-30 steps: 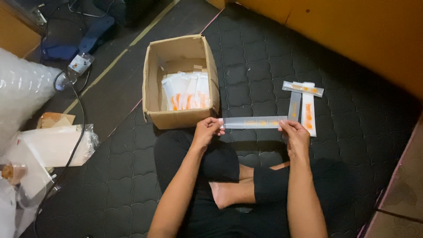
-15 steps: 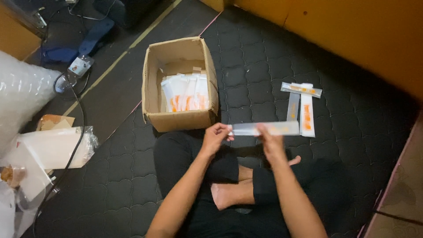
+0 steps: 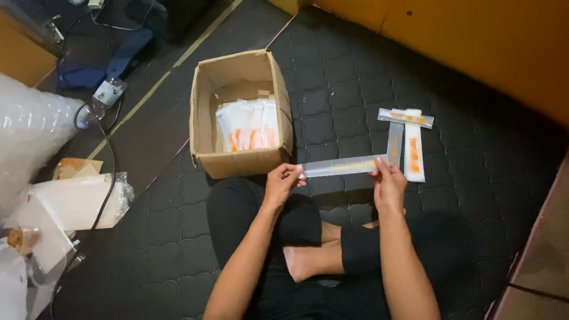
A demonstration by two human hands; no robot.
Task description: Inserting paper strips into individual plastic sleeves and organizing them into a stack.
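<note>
I hold a long, narrow clear plastic sleeve [image 3: 341, 166] with a faint orange mark stretched level between both hands. My left hand [image 3: 282, 184] pinches its left end, my right hand [image 3: 388, 185] pinches its right end. It hovers above my crossed legs, just in front of an open cardboard box [image 3: 240, 162]. Inside the box stands a stack of white packets with orange print [image 3: 249, 124]. Right of my right hand, three similar sleeves [image 3: 406, 137] lie on the dark mat, one crosswise on top of the other two.
A dark quilted mat [image 3: 332, 89] covers the floor. An orange wall [image 3: 474, 41] runs along the back right. At left are a bubble-wrap roll [image 3: 29, 136], plastic bags with white sheets [image 3: 65, 204], a black cable [image 3: 101, 195] and a blue object [image 3: 127, 53].
My right hand slid inward along the sleeve half a second ago and is now back out at its right end. The sleeve stays stretched at the same spot.
</note>
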